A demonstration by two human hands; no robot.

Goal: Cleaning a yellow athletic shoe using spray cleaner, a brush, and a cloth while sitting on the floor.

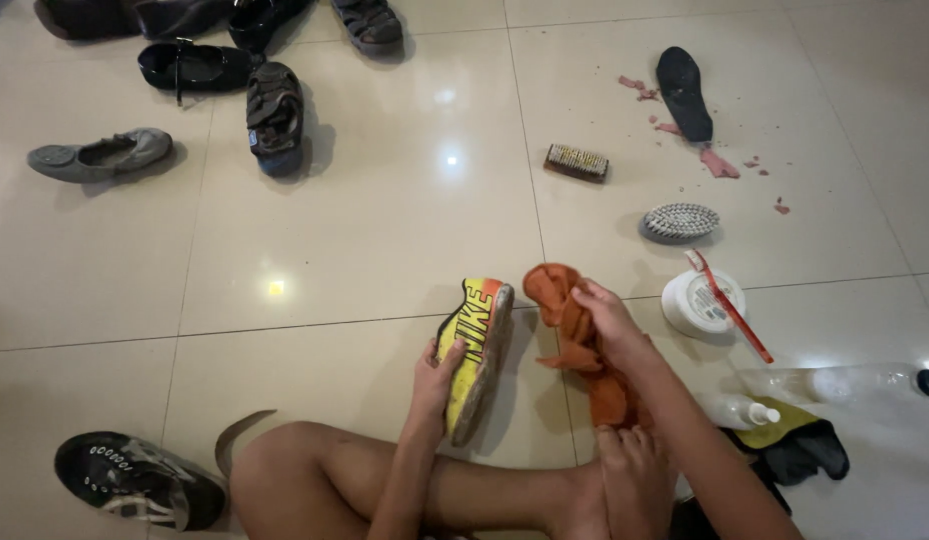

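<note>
Shoe (475,355) upright in left hand (437,378), orange cloth (575,335) in right hand (607,312)

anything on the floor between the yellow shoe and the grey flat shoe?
Head view: only bare tile between the yellow shoe, held by the left hand, and the grey flat shoe.

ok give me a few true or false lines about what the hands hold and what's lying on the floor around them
1. The left hand holds a yellow shoe on its edge. True.
2. The right hand holds a brush. False: it grips an orange cloth; both brushes lie on the floor.
3. A red toothbrush rests across a white tub. True.
4. The black insole lies inside the yellow shoe. False: it lies apart on the floor tiles, among pink scraps.
5. A black shoe sits by the person's knee. True.
</note>
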